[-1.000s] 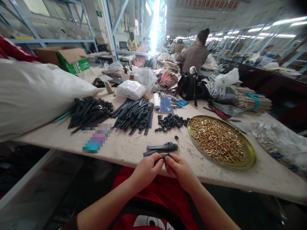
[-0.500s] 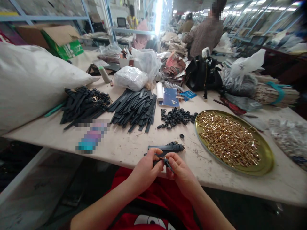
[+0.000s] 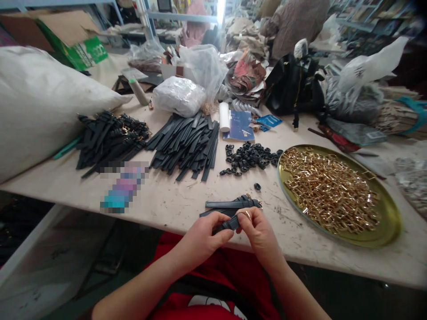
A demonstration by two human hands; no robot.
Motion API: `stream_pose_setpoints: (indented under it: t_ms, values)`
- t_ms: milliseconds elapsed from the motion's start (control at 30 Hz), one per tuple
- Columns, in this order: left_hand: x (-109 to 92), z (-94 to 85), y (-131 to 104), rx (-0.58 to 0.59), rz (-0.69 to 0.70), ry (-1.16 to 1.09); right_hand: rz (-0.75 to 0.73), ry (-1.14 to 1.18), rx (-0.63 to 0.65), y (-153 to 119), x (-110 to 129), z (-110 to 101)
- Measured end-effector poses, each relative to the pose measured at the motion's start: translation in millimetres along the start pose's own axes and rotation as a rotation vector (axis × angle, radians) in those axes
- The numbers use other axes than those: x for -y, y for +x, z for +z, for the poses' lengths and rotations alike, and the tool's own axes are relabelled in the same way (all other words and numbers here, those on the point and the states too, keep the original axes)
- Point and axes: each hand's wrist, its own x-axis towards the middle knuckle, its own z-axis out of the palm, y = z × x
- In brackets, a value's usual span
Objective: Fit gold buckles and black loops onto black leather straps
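Near the table's front edge, my left hand is closed on a short black strap. My right hand pinches the strap's other end, where a gold buckle shows at the fingertips. Just beyond my hands lie a few finished-looking black straps with gold buckles at their right ends. One black loop sits alone behind them, in front of a pile of black loops. To the right, a round gold tray carries many gold buckles.
Loose black straps are heaped at centre left, with buckled straps beside them. A white sack bulges at the left. Behind stand a white roll, a blue booklet and a black handbag. A person is further back.
My right hand has shifted slightly right, to the strap's buckle end, and the strap now lies straighter between my hands. The camera view has tilted down a little.
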Motion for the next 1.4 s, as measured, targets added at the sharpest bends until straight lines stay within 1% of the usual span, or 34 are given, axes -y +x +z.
stream_pose_setpoints:
  t_ms: [67,100,133,233,267,300,400,467,533,600,667,733,833,900,967,1033,1100,1200,1267,1333,1400]
  values:
    - [-2,-0.7,-3,0.066,0.01,-0.068,-0.05,-0.151,-0.082,-2,-2,-1]
    - [-3,-0.7,-5,0.085,0.015,-0.08,-0.066,-0.201,-0.077,-4,-2,-2]
    - [-3,-0.5,-7,0.1,0.018,-0.086,-0.074,-0.233,-0.039,-6,-2,-3]
    - [-5,2.5,-14,0.158,0.002,-0.142,-0.072,-0.261,0.148,-16,0,-8]
    - [-5,4.3,-16,0.181,-0.01,-0.182,-0.071,-0.281,0.177,-20,0,-10]
    - [-5,6.2,-19,0.201,-0.02,-0.224,-0.075,-0.317,0.18,-24,1,-11]
    - [-3,12.0,-26,0.22,-0.038,-0.297,-0.146,-0.493,0.092,-37,-1,-12]
    - [-1,15.3,-30,0.225,-0.027,-0.3,-0.205,-0.573,0.095,-46,-1,-10]
    - [1,17.9,-33,0.274,-0.009,-0.316,-0.225,-0.56,0.167,-54,-1,-9]
    - [2,19.5,-37,0.342,0.007,-0.339,-0.209,-0.484,0.243,-62,0,-9]
    - [1,19.7,-43,0.377,0.01,-0.343,-0.198,-0.405,0.273,-69,0,-9]
    - [0,18.5,-50,0.359,-0.009,-0.286,-0.22,-0.383,0.269,-75,-1,-10]
    - [-1,16.1,-59,0.344,-0.105,-0.116,-0.276,-0.473,0.244,-81,-3,-10]
    - [-3,15.4,-63,0.346,-0.127,0.0,-0.305,-0.52,0.258,-83,-4,-9]
    - [-7,15.3,-63,0.341,-0.074,0.092,-0.338,-0.51,0.295,-83,-4,-9]
    - [-13,14.6,-62,0.34,0.008,0.153,-0.374,-0.476,0.316,-83,-5,-10]
    - [-17,12.9,-59,0.347,0.07,0.21,-0.403,-0.458,0.271,-81,-6,-11]
    - [-21,9.8,-52,0.352,0.086,0.342,-0.408,-0.475,0.183,-76,-8,-10]
    - [-23,8.5,-43,0.333,0.113,0.447,-0.389,-0.477,0.192,-69,-7,-9]
    - [-25,7.8,-27,0.278,0.185,0.556,-0.377,-0.49,0.2,-54,-2,-12]
    - [-26,7.3,-6,0.195,0.249,0.662,-0.398,-0.586,0.123,-31,4,-19]
